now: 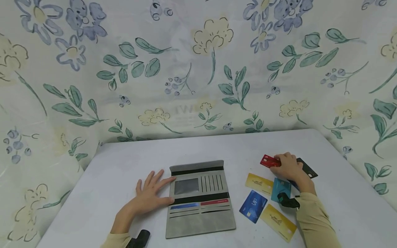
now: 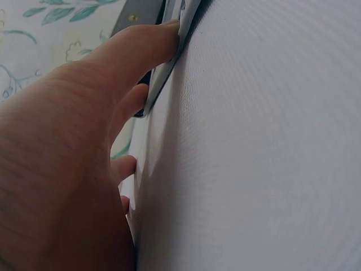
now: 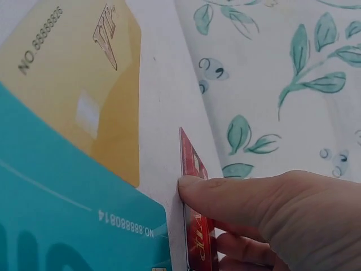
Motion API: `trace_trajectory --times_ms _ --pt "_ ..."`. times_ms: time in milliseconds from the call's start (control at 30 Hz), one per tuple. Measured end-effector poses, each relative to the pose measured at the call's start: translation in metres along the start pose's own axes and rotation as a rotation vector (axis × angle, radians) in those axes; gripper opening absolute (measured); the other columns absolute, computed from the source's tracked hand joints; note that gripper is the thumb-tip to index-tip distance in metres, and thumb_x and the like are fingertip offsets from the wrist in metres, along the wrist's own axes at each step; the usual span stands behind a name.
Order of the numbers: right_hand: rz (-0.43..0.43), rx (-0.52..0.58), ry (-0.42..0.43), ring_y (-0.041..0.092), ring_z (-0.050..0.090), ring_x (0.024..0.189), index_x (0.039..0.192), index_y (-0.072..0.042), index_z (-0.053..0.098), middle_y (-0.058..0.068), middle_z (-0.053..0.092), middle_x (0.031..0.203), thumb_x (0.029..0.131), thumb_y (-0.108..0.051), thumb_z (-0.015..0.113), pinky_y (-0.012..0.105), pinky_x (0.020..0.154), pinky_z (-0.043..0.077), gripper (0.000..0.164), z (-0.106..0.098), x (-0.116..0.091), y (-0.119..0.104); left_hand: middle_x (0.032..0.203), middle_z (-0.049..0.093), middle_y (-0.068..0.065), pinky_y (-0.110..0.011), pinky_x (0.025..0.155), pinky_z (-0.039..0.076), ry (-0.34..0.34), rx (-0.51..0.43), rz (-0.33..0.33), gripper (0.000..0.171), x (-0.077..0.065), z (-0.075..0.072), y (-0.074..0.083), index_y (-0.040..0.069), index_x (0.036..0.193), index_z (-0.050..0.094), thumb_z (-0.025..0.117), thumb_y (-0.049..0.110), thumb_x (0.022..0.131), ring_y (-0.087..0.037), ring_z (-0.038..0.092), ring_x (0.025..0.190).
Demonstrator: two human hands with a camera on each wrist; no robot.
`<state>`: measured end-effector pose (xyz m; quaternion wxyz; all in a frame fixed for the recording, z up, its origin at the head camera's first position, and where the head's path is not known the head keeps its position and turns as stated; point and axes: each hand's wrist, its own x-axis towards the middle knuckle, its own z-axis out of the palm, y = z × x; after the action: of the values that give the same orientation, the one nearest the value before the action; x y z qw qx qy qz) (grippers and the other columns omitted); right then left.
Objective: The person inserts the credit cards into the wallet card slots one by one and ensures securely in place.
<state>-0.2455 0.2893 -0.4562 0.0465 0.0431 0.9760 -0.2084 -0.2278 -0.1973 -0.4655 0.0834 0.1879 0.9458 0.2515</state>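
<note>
A grey card wallet (image 1: 203, 225) lies unfolded on the white table, with a blue card (image 1: 185, 206) and a red-edged card (image 1: 214, 202) tucked in its lower slots. My left hand (image 1: 152, 193) has its fingers spread, the index finger and thumb touching the wallet's left edge. Over at the right, my right hand (image 1: 288, 167) pinches a red VIP card (image 3: 200, 237) between thumb and fingers, close to the tabletop. Part of a black card (image 1: 307, 168) shows beside that hand. A teal card (image 1: 280, 189) lies nearer, partly over a yellow card (image 1: 259, 183).
A blue VIP card (image 1: 253, 206) and another gold-yellow card (image 1: 278, 223) lie between the wallet and my right sleeve (image 1: 316, 220). Flowered cloth (image 1: 186, 86) hangs behind the white table (image 1: 130, 155). A dark card under my right wrist is mostly hidden.
</note>
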Motion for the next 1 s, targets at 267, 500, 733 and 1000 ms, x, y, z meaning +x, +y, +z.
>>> trace_trajectory --times_ms 267,500,733,1000 --pt "0.014 0.048 0.014 0.05 0.036 0.115 0.132 0.008 0.045 0.035 0.044 0.126 0.088 -0.023 0.069 0.071 0.094 0.029 0.059 0.0 0.0 -0.001 0.162 0.018 -0.021 -0.075 0.105 -0.012 -0.002 -0.001 -0.009 0.074 -0.001 -0.001 0.001 0.025 0.146 0.049 0.073 0.051 0.08 -0.048 -0.002 0.148" --pt "-0.016 0.079 0.051 0.047 0.044 0.112 0.131 0.004 0.046 0.032 0.048 0.123 0.091 -0.015 0.064 0.07 0.095 0.031 0.048 0.0 -0.001 -0.004 0.163 0.018 -0.02 -0.075 0.105 -0.012 0.002 -0.011 -0.004 0.074 -0.001 -0.001 0.0 0.026 0.145 0.05 0.073 0.051 0.08 -0.047 -0.002 0.148" --pt "-0.074 0.118 0.104 0.042 0.056 0.103 0.127 0.002 0.052 0.03 0.055 0.12 0.095 -0.007 0.058 0.06 0.091 0.049 0.034 -0.004 -0.003 -0.006 0.162 0.018 -0.02 -0.075 0.105 -0.012 0.003 0.003 -0.008 0.074 -0.001 -0.001 0.002 0.027 0.145 0.05 0.073 0.051 0.08 -0.048 -0.002 0.148" --pt "-0.075 0.157 0.113 0.037 0.06 0.096 0.123 -0.004 0.057 0.027 0.061 0.116 0.096 -0.005 0.056 0.048 0.079 0.057 0.027 -0.009 -0.005 -0.011 0.162 0.018 -0.02 -0.074 0.106 -0.012 0.008 0.005 -0.012 0.074 -0.001 0.0 0.002 0.026 0.145 0.05 0.073 0.052 0.08 -0.047 -0.002 0.148"
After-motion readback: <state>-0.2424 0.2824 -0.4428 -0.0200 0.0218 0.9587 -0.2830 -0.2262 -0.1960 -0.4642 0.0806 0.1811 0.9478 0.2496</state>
